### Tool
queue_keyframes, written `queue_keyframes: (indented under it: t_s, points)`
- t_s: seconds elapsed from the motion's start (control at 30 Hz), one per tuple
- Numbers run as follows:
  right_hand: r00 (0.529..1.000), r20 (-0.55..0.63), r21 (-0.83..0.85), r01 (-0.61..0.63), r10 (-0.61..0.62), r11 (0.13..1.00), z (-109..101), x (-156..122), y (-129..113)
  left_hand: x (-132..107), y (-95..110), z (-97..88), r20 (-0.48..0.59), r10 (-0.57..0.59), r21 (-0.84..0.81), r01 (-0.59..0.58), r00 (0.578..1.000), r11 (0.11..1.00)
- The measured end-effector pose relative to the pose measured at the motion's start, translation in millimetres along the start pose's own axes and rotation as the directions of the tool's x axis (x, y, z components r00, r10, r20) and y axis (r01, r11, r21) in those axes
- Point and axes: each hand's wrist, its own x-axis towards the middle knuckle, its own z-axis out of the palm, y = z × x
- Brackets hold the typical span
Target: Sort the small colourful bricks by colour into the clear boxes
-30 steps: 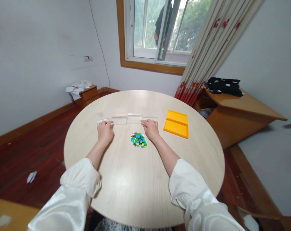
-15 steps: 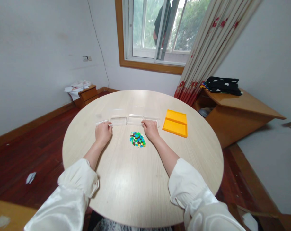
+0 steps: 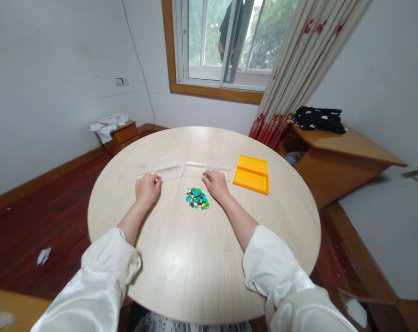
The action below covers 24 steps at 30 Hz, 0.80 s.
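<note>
Several clear plastic boxes stand in a row on the round table [image 3: 191,258]. My left hand [image 3: 147,190] has its fingers closed at the near corner of the left boxes, where the tilted left-middle clear box [image 3: 170,173] meets the far-left one. My right hand [image 3: 216,185] has its fingers curled on the near edge of the right-hand clear box [image 3: 223,174], beside the right-middle clear box [image 3: 194,168]. My fingers hide part of both edges. Between the hands and nearer to me lies a pile of small coloured building bricks [image 3: 197,198], green, blue, brown, yellow and white.
An open yellow case [image 3: 251,174] with two halves lies right of my right hand. A wooden desk [image 3: 354,152] with black folded cloth [image 3: 319,120] stands beyond the table on the right. A small cabinet [image 3: 125,133] with papers stands far left, below the window side.
The left-middle clear box has turned, its left end now nearer to me, with my left hand at that end. My right hand stays at its place. The view has shifted slightly.
</note>
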Motion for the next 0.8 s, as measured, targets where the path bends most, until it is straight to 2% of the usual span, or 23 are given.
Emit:
queue_keyframes:
  t_s: [0.27,0.53,0.8]
  points:
    - [1.000,0.005,-0.035,0.007,-0.007,0.999,1.5,1.3,1.8,1.3,-2.1,2.6,0.019,-0.026,-0.015,0.026,0.999,1.000]
    - [1.000,0.003,-0.038,0.010,-0.010,0.999,1.7,0.6,1.5,2.3,-11.2,9.2,0.018,0.004,-0.018,-0.004,1.000,1.000]
    - [1.000,0.004,-0.044,0.013,-0.013,0.999,0.3,0.7,0.2,2.2,-10.7,6.8,0.017,0.012,-0.034,-0.012,1.000,0.999]
